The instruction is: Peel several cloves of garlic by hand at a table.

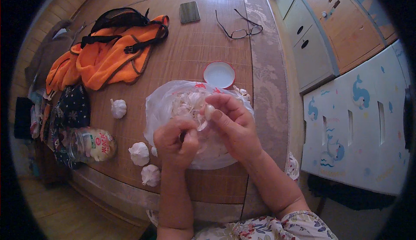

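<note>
My right hand (pixel 235 126) pinches a peeled-looking garlic clove (pixel 209 110) between thumb and fingers. Close to its left, my left hand (pixel 177 142) is curled, its fingertips beside a pale strip, seemingly garlic skin (pixel 202 125). A dark spot shows inside the curled fingers; whether it is an object or shadow is unclear. Both hands are above a white plastic bag (pixel 159 101) with red print, spread out and covered with loose garlic skins (pixel 187 101). Left of the bag lie whole garlic bulbs (pixel 139 153), (pixel 150 175) and, farther off, another bulb (pixel 118 108).
A clear jar (pixel 92 144) of pale contents lies on its side at left. Beyond the bag are a red-rimmed lid (pixel 219 74), eyeglasses (pixel 240 33) and a phone (pixel 189 12). An orange carrier (pixel 113 58) with black straps lies on the bamboo mat (pixel 182 51). Cabinets (pixel 344 25) stand right.
</note>
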Action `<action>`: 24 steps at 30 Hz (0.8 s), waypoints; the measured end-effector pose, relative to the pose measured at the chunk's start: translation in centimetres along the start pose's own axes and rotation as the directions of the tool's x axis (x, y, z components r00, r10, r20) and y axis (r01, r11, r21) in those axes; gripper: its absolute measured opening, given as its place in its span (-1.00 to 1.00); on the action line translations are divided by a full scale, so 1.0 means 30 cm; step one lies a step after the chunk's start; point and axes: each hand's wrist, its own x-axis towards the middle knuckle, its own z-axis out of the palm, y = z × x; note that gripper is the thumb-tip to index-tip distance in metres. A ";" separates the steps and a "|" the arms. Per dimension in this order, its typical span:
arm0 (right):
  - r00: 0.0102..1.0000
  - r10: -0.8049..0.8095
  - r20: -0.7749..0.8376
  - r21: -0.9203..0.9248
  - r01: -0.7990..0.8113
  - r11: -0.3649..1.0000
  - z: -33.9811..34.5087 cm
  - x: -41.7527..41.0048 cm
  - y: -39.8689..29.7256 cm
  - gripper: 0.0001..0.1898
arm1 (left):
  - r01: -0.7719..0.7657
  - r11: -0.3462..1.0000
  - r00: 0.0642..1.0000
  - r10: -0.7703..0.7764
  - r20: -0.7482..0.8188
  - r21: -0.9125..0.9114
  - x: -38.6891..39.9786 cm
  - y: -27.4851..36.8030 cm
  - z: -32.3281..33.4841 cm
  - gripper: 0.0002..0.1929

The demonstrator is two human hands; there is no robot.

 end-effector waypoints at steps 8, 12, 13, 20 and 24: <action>0.988 0.060 0.143 0.268 -0.097 0.959 -0.053 0.014 0.000 -0.69 | 0.046 0.988 0.991 -0.064 -0.117 -0.148 0.002 0.030 -0.004 -0.91; 0.994 0.062 0.094 0.186 -0.079 0.979 -0.028 0.008 -0.008 -0.70 | 0.058 0.997 0.997 -0.060 -0.055 -0.051 0.008 0.015 -0.016 -0.91; 0.997 0.029 0.078 0.133 -0.039 0.990 -0.030 0.008 -0.007 -0.71 | 0.033 0.999 0.999 -0.033 -0.036 -0.005 0.013 0.004 -0.015 -0.92; 0.996 -0.064 0.057 0.019 0.063 0.998 -0.046 0.013 -0.009 -0.74 | 0.052 0.994 0.997 -0.058 0.060 0.099 0.026 -0.010 -0.002 -0.96; 0.994 -0.097 0.058 -0.052 0.100 0.994 -0.032 0.013 -0.010 -0.76 | 0.082 0.990 0.996 -0.083 0.009 0.113 0.021 -0.003 -0.003 -0.95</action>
